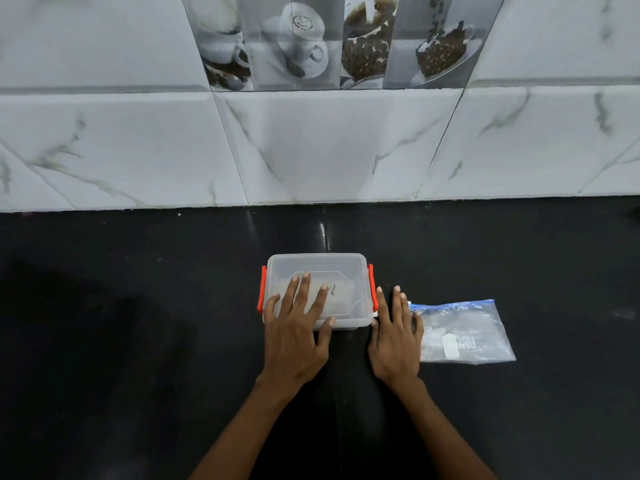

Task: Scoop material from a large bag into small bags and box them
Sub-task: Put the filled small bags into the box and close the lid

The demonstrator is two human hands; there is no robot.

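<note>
A clear plastic box (341,271) with a lid and orange side clips sits on the black counter in the middle of the view. My left hand (298,327) lies flat on the lid with its fingers spread. My right hand (394,336) rests open on the counter just to the right of the box, fingers straight, near the right orange clip (372,287). A clear zip bag (465,332) with a blue seal strip and white contents lies flat to the right of my right hand. Something pale shows faintly through the box lid.
The black counter (138,323) runs left and right of the box. A white marble-tiled wall (311,150) stands close behind the box, with coffee-cup picture tiles above.
</note>
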